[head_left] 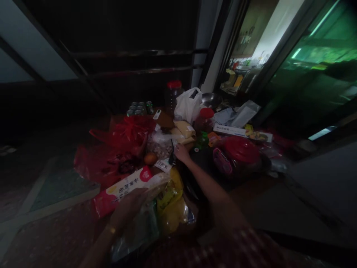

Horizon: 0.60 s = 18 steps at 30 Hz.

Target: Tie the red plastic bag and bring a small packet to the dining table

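My left hand (133, 204) is closed on a long white and pink food packet (128, 187) with printed characters, tilted across the front left of the pile. Reaching further forward, my right hand (182, 152) pinches the edge of a clear plastic bag (159, 146) of pale, lumpy pieces. A brown egg-like round thing (150, 159) and a small white printed packet (163, 165) sit just below that bag. Yellow packets (170, 190) lie between my forearms. The dim light hides the detail of my left fingers.
Red plastic bags (111, 160) lie at the left, with several cans (137, 108) behind. A white carrier bag (188, 104), a red-lidded jar (174, 87) and a metal bowl (211, 99) stand at the back. At the right are a red-lidded tub (241, 150) and a long box (242, 133).
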Each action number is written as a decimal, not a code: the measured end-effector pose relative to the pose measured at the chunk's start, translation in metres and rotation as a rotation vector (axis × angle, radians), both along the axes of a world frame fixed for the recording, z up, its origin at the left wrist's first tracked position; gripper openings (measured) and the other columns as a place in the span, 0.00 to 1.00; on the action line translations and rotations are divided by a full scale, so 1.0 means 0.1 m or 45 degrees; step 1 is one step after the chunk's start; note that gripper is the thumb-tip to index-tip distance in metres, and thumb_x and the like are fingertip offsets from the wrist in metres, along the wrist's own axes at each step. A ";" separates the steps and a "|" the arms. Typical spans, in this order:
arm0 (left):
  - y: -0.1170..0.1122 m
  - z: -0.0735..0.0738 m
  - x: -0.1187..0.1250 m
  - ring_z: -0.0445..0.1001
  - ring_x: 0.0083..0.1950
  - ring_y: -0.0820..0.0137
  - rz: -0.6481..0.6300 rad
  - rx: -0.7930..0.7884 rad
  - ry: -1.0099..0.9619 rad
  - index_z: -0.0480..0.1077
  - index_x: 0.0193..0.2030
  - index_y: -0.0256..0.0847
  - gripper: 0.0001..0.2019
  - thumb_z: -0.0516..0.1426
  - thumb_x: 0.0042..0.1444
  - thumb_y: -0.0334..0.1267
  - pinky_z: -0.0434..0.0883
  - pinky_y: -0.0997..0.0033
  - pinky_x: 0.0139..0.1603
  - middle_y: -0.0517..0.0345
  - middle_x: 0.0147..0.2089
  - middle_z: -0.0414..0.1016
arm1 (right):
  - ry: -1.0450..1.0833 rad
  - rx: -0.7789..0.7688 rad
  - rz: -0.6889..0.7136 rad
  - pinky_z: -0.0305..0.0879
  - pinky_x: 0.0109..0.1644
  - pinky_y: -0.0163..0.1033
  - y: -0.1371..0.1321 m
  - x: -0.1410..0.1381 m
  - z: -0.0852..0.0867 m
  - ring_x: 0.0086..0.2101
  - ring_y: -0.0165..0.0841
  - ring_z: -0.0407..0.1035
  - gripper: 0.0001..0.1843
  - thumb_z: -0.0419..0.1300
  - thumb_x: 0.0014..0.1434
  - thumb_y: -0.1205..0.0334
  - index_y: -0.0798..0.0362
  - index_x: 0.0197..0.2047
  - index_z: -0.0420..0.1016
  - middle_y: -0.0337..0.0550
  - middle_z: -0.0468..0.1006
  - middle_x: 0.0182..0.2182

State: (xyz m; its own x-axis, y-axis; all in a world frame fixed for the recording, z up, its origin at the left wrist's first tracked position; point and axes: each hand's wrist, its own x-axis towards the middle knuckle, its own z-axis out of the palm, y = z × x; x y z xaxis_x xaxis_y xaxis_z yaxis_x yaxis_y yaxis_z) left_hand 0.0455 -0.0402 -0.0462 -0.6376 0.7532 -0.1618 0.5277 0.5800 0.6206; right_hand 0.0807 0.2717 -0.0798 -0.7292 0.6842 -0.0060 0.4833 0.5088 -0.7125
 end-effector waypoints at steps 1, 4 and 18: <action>-0.04 -0.03 0.00 0.74 0.49 0.63 0.040 0.059 0.008 0.73 0.46 0.48 0.18 0.50 0.54 0.48 0.69 0.65 0.52 0.57 0.48 0.77 | -0.003 -0.029 -0.005 0.62 0.45 0.37 0.04 -0.18 0.00 0.40 0.36 0.69 0.12 0.55 0.54 0.67 0.58 0.41 0.75 0.50 0.77 0.39; -0.20 -0.06 0.00 0.73 0.51 0.63 0.101 0.119 0.038 0.72 0.48 0.49 0.19 0.50 0.53 0.47 0.70 0.63 0.54 0.57 0.50 0.75 | 0.007 -0.119 -0.003 0.63 0.36 0.35 0.13 -0.51 0.01 0.32 0.34 0.69 0.09 0.57 0.53 0.67 0.58 0.36 0.76 0.45 0.78 0.31; -0.33 0.00 -0.05 0.69 0.57 0.60 0.225 0.117 -0.056 0.70 0.49 0.44 0.22 0.51 0.53 0.54 0.63 0.58 0.62 0.54 0.55 0.72 | -0.373 0.567 0.140 0.62 0.45 0.41 0.52 0.40 0.47 0.43 0.41 0.69 0.13 0.50 0.58 0.69 0.61 0.39 0.76 0.57 0.75 0.41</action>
State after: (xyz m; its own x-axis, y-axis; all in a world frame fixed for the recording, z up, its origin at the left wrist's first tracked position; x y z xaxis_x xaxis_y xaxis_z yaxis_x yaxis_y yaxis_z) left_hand 0.0408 -0.0729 -0.0459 -0.7552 0.6429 -0.1280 0.3937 0.6009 0.6956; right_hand 0.1212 0.3234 -0.0324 -0.8079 0.5869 0.0532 0.5562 0.7893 -0.2599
